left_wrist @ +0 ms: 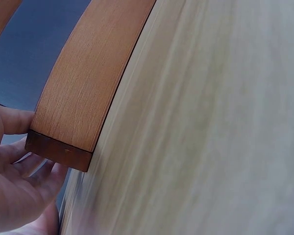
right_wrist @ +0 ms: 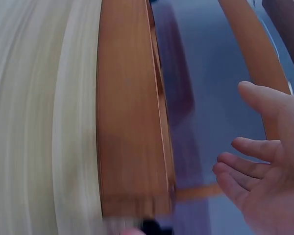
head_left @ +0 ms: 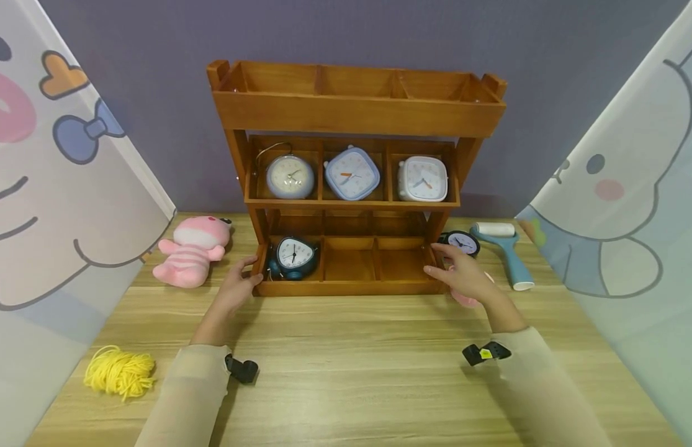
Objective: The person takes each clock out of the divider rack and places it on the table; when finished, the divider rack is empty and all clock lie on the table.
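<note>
A brown three-tier wooden rack (head_left: 359, 116) stands at the back of the table. My left hand (head_left: 239, 285) grips the left end of its bottom tier, thumb at the corner and fingers curled at the end face (left_wrist: 59, 152). At the right end is my right hand (head_left: 463, 273); in the right wrist view its fingers are spread and hold nothing. A dark teal alarm clock (head_left: 295, 256) sits in the bottom-left compartment. Along the middle tier are a round grey clock (head_left: 290, 177), a blue clock (head_left: 352, 174) and a white clock (head_left: 423, 179), one per compartment.
Left of the rack lies a pink plush toy (head_left: 192, 251), with yellow yarn (head_left: 120, 372) nearer the front. On the right are a black clock (head_left: 462, 241), a blue-handled lint roller (head_left: 507, 251) and a pink item (head_left: 464, 300) partly hidden by my right hand.
</note>
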Demonstrator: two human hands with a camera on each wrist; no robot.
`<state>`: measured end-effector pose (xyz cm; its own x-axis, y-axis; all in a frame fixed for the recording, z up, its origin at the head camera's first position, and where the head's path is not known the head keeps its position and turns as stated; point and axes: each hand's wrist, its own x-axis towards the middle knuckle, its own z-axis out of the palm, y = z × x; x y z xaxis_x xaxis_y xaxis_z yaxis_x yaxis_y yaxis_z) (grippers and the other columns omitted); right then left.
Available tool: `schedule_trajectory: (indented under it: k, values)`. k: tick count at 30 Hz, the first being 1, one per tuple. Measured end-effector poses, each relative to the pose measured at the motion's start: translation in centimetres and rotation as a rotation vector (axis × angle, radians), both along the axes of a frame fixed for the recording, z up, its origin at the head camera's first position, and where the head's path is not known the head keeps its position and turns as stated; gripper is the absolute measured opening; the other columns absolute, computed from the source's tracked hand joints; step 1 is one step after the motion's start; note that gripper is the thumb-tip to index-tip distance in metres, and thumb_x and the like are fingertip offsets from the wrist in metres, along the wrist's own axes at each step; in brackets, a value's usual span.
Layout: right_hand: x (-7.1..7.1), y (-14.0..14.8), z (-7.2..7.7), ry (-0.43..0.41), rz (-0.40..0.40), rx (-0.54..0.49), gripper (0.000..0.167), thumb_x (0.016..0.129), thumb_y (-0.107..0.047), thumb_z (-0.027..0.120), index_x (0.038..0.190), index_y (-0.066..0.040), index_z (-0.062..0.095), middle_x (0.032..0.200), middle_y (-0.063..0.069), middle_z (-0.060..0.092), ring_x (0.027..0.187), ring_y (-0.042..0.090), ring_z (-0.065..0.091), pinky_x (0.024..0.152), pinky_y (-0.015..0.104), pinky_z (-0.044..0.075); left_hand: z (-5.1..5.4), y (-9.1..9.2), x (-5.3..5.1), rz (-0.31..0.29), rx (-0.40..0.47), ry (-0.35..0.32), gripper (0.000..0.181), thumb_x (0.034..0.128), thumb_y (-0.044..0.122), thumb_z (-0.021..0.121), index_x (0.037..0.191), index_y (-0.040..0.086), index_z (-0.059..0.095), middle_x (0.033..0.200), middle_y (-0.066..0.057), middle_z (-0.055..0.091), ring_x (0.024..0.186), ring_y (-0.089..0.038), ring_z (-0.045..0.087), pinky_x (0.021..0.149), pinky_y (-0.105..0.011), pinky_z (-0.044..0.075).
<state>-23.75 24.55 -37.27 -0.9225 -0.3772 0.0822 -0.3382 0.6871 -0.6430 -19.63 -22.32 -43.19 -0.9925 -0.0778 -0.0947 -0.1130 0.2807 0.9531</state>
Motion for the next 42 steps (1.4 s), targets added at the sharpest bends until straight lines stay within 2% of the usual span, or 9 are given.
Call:
schedule_trajectory:
  k: [5, 13, 22, 28, 35, 42]
  values:
    - [0.0, -3.0, -0.1, -0.012, 0.026, 0.0, 0.067, 0.095, -0.034, 0.065, 0.146, 0.003, 0.039, 0.142, 0.027, 0.042, 0.125, 0.047, 0.044, 0.099, 0.056, 0.037, 0.2, 0.1, 0.0, 0.002, 0.004, -0.002, 0.055, 0.1, 0.002, 0.047, 0.15, -0.004, 0.025, 0.146, -0.031, 0.028, 0.126, -0.042, 0.039, 0.093, -0.044, 0.04]
    - [-0.5, -8.1, -0.6, 0.028, 0.086, 0.019, 0.065, 0.093, -0.033, 0.067, 0.145, -0.001, 0.043, 0.144, 0.022, 0.043, 0.125, 0.041, 0.045, 0.1, 0.055, 0.037, 0.1, 0.0, -0.1, 0.008, 0.009, -0.005, 0.056, 0.0998, 0.002, 0.047, 0.15, -0.004, 0.025, 0.145, -0.032, 0.03, 0.127, -0.042, 0.039, 0.098, -0.048, 0.038]
    - [-1.2, -14.0, -0.9, -0.003, 0.14, -0.022, 0.066, 0.092, -0.033, 0.069, 0.145, -0.003, 0.043, 0.145, 0.018, 0.043, 0.124, 0.04, 0.047, 0.1, 0.049, 0.039, 0.2, 0.1, 0.0, 0.001, -0.006, -0.004, 0.056, 0.0997, 0.002, 0.047, 0.15, -0.005, 0.025, 0.144, -0.033, 0.031, 0.125, -0.042, 0.041, 0.095, -0.046, 0.04]
    - [-1.6, -17.9, -0.8, -0.024, 0.149, -0.025, 0.067, 0.092, -0.035, 0.069, 0.147, -0.008, 0.042, 0.147, 0.015, 0.041, 0.126, 0.035, 0.045, 0.1, 0.047, 0.039, 0.2, 0.1, 0.1, -0.003, -0.001, 0.002, 0.055, 0.0995, 0.001, 0.047, 0.15, -0.005, 0.025, 0.144, -0.033, 0.03, 0.125, -0.042, 0.04, 0.096, -0.046, 0.039]
    - [-2.5, -22.0, -1.9, -0.016, 0.144, 0.017, 0.07, 0.09, -0.04, 0.07, 0.148, -0.012, 0.042, 0.151, 0.015, 0.036, 0.135, 0.033, 0.035, 0.107, 0.047, 0.032, 0.1, 0.0, 0.1, -0.002, -0.005, 0.011, 0.055, 0.0988, 0.0, 0.047, 0.149, -0.006, 0.026, 0.145, -0.033, 0.028, 0.127, -0.043, 0.038, 0.097, -0.048, 0.038]
    - [-3.0, -25.1, -2.8, 0.033, 0.14, 0.085, 0.079, 0.086, -0.043, 0.074, 0.147, -0.007, 0.041, 0.148, 0.014, 0.039, 0.134, 0.028, 0.038, 0.105, 0.04, 0.035, 0.1, 0.0, 0.0, -0.006, 0.001, 0.012, 0.055, 0.0987, 0.0, 0.046, 0.149, -0.007, 0.025, 0.144, -0.034, 0.029, 0.126, -0.043, 0.039, 0.097, -0.047, 0.038]
